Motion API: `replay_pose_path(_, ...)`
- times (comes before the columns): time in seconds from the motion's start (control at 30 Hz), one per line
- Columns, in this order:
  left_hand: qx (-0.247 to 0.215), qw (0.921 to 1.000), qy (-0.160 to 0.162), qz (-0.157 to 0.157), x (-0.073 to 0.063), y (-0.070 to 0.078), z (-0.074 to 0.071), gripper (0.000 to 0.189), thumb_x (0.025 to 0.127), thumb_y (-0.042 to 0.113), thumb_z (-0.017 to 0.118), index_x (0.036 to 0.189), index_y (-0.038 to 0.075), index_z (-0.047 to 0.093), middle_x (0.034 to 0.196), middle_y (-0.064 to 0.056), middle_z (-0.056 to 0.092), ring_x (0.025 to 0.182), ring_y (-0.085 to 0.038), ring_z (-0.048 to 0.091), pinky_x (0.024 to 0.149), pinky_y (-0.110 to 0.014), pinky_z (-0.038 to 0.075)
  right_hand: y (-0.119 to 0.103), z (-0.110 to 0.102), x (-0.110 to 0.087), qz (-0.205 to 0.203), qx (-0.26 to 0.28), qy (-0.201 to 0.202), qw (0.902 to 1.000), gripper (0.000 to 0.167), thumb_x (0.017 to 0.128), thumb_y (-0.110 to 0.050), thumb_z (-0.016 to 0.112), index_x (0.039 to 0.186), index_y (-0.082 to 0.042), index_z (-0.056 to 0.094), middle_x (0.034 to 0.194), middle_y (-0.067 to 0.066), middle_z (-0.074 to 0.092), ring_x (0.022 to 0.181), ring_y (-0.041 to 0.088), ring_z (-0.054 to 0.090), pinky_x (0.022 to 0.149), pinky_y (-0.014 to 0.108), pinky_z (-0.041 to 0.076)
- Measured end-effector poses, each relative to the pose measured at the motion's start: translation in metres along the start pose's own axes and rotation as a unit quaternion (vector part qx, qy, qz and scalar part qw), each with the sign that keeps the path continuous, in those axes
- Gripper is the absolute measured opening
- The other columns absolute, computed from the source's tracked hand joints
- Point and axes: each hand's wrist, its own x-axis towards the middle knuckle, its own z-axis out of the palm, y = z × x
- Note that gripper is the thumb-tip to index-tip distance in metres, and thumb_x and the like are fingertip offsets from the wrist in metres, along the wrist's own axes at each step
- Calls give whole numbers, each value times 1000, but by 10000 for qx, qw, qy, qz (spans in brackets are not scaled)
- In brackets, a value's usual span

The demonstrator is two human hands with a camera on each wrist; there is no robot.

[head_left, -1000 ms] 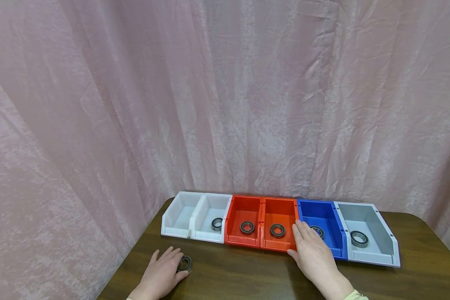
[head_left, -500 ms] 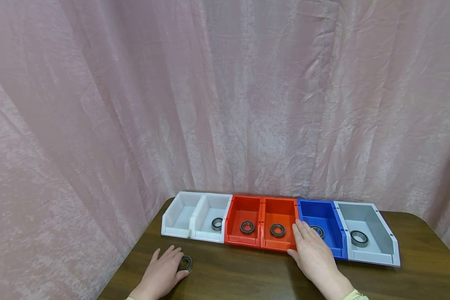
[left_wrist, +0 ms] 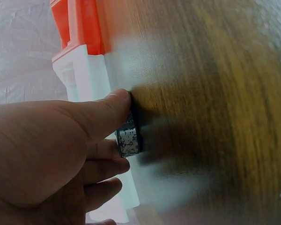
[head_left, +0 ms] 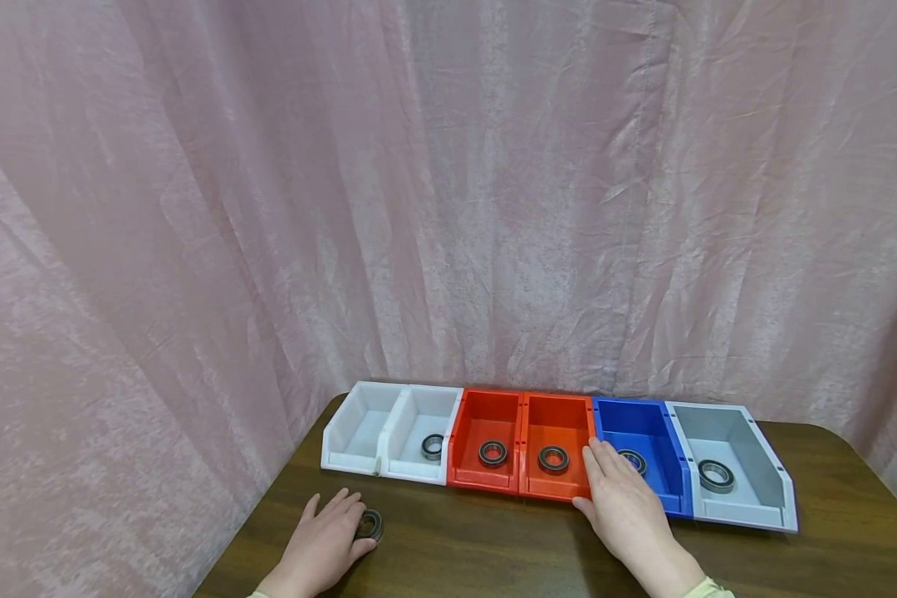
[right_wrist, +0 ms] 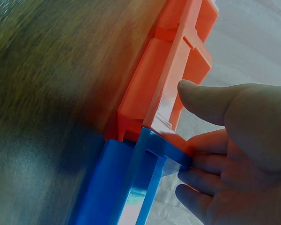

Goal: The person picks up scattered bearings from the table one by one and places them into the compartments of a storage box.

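Observation:
At the left of the head view, a ball bearing (head_left: 374, 525) stands against the tabletop, pinched between the thumb and fingers of my left hand (head_left: 320, 541). The left wrist view shows the speckled outer side of this bearing (left_wrist: 129, 142) just under the thumb. Farther right, my right hand (head_left: 628, 507) lies with straight fingers over the wall between the orange bin (head_left: 556, 415) and the blue bin (head_left: 631, 415). Its fingertips touch the rims there and its thumb is by the orange front edge. Part of the bearing (head_left: 635, 462) inside the blue bin is hidden by that hand.
Two white bins (head_left: 359, 462), a red bin (head_left: 486, 403) and a grey bin (head_left: 725, 419) complete the row along the wooden table's (head_left: 493, 556) back. Single bearings lie in every bin except the leftmost white one. A pink curtain (head_left: 493, 208) hangs behind.

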Motion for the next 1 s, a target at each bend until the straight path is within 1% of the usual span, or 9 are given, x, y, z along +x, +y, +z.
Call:
replay_pose_path(0.2, -88, 10000, -20, -4, 1, 0, -2, 49, 93, 39, 88, 125, 4, 74, 145, -21, 68, 144, -46, 56, 118, -80, 31, 1, 1, 0, -101, -33, 145, 9998, 71, 89, -25, 94, 142, 13, 64, 151, 32, 60, 141, 49, 58, 117, 61, 48)
replay_pose_path(0.43, -67, 9999, 69, 28, 2, -1, -4, 48, 93, 38, 88, 124, 5, 74, 145, -21, 68, 144, -46, 57, 118, -80, 31, 0, 0, 0, -22, -6, 13, 10000, 72, 90, -26, 93, 144, 12, 64, 153, 31, 59, 143, 49, 57, 118, 61, 47)
replay_pose_path(0.73, -49, 9999, 99, 30, 3, -1, -9, 47, 94, 39, 87, 125, 6, 74, 145, -21, 68, 145, -45, 56, 119, -80, 30, 1, 1, 0, -7, 12, -14, 10000, 73, 90, -27, 93, 144, 12, 64, 153, 32, 59, 143, 50, 57, 117, 62, 48)
replay_pose_path(1.0, 7, 9996, 274, 69, 5, 0, -15, 47, 94, 38, 87, 126, 5, 74, 147, -21, 68, 146, -44, 56, 121, -79, 29, 1, 2, 0, -12, 17, -15, 10000, 72, 90, -26, 93, 144, 12, 64, 153, 32, 59, 143, 50, 57, 117, 62, 47)
